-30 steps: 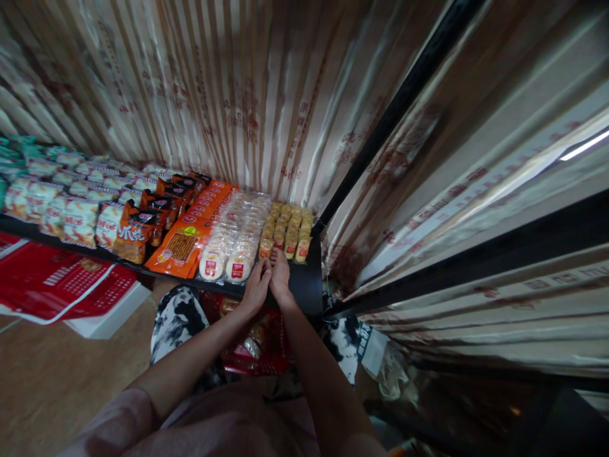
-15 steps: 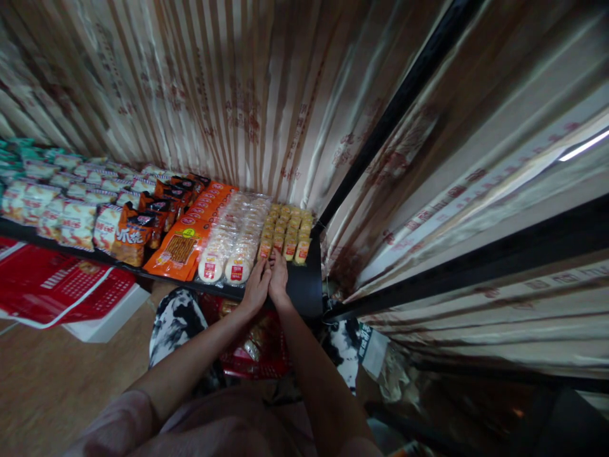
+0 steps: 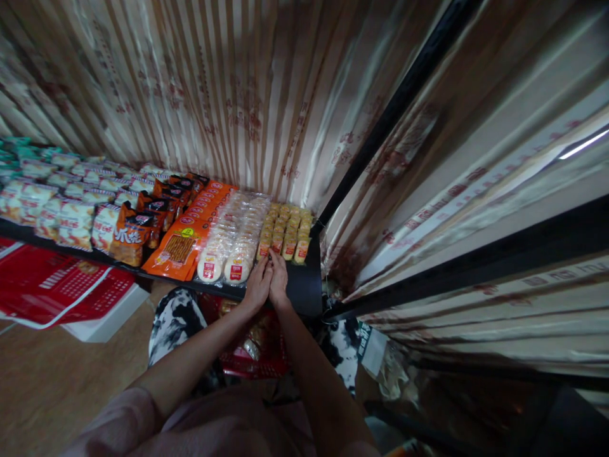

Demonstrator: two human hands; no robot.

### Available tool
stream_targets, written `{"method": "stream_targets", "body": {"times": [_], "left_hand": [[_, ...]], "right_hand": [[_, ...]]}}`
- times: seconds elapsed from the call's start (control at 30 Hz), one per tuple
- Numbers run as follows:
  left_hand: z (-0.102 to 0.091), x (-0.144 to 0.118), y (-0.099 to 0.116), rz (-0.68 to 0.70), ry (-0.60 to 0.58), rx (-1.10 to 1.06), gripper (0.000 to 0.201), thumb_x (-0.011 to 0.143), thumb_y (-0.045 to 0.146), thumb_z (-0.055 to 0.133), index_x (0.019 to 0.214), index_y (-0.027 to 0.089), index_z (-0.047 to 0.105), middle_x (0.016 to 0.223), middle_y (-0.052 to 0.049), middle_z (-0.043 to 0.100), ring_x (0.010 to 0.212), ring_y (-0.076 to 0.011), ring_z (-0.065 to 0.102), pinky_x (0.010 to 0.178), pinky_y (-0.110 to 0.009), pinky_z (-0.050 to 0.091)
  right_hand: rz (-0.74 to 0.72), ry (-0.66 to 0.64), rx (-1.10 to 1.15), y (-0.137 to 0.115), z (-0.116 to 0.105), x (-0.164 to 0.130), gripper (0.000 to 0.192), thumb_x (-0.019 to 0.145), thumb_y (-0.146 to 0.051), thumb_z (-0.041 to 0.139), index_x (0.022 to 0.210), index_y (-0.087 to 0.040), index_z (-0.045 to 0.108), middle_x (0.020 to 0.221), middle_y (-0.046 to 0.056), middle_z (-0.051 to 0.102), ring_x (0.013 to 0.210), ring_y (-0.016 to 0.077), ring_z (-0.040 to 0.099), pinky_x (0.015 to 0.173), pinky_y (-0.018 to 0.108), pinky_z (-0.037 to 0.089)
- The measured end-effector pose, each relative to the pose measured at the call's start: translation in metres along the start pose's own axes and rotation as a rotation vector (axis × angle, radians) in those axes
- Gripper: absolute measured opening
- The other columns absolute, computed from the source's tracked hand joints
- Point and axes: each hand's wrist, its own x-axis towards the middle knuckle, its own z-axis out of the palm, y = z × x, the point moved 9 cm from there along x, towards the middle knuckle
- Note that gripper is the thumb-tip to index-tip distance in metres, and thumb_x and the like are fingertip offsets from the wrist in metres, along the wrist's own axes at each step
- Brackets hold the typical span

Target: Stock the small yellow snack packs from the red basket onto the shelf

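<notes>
Small yellow-wrapped snack packets (image 3: 289, 247) stand in several neat rows near the shelf's right end. Just in front of them, my left hand (image 3: 258, 284) and my right hand (image 3: 278, 279) lie side by side. Their fingers are drawn together and the fingertips meet at the near end of the left rows. Whatever is between them is too small and dark to make out. Left of my hands lie two rows of clear-wrapped round white crackers (image 3: 236, 269) with red labels. Beside those is a large orange snack bag (image 3: 178, 247) with a picture of sticks.
Orange-brown snack bags (image 3: 129, 236) and many white bags (image 3: 76, 222) fill the black shelf (image 3: 304, 289) leftward. A red crate (image 3: 61, 285) sits below left, and red packaging (image 3: 254, 349) lies under my forearms. A black post (image 3: 375, 146) rises at the right, before draped printed sheeting (image 3: 247, 95).
Both hands have drawn back very slightly from the yellow packets, their fingertips still together. The packets and other snacks look unchanged.
</notes>
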Motion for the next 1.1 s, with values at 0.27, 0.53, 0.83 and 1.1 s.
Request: {"method": "stream_targets", "body": {"times": [0.27, 0.53, 0.83, 1.1], "left_hand": [[0.002, 0.001, -0.001, 0.041, 0.006, 0.049, 0.043, 0.086, 0.026, 0.039, 0.125, 0.012, 0.050, 0.133, -0.012, 0.048, 0.124, -0.0213, 0.043, 0.108, -0.040, 0.028], [-0.005, -0.008, 0.008, 0.078, 0.035, 0.101, 0.036, 0.085, 0.021, 0.038, 0.116, 0.015, 0.055, 0.123, -0.010, 0.056, 0.116, -0.0197, 0.049, 0.104, -0.040, 0.034], [-0.012, -0.032, 0.021, 0.179, 0.041, 0.265, 0.028, 0.080, 0.014, 0.038, 0.098, 0.015, 0.060, 0.101, -0.010, 0.062, 0.098, -0.0195, 0.055, 0.092, -0.035, 0.042], [-0.021, -0.062, 0.017, 0.289, 0.020, 0.360, 0.027, 0.082, 0.016, 0.034, 0.095, 0.016, 0.058, 0.096, -0.009, 0.059, 0.095, -0.0197, 0.052, 0.090, -0.033, 0.041]], "right_hand": [[0.004, -0.019, 0.014, 0.001, 0.002, 0.000, 0.049, 0.081, -0.014, 0.033, 0.125, -0.024, 0.052, 0.117, 0.005, 0.053, 0.112, 0.0137, 0.048, 0.098, 0.029, 0.039], [0.006, 0.017, -0.012, 0.002, 0.000, -0.009, 0.048, 0.079, -0.012, 0.038, 0.121, -0.028, 0.055, 0.116, 0.003, 0.051, 0.107, 0.0129, 0.050, 0.097, 0.028, 0.040], [-0.046, -0.043, -0.047, -0.015, -0.002, -0.041, 0.045, 0.077, -0.008, 0.035, 0.113, -0.018, 0.059, 0.110, 0.007, 0.057, 0.104, 0.0156, 0.053, 0.094, 0.028, 0.041], [-0.125, -0.077, -0.117, -0.025, 0.005, -0.072, 0.037, 0.080, -0.010, 0.038, 0.107, -0.017, 0.062, 0.105, 0.008, 0.060, 0.100, 0.0177, 0.053, 0.092, 0.030, 0.041]]}}
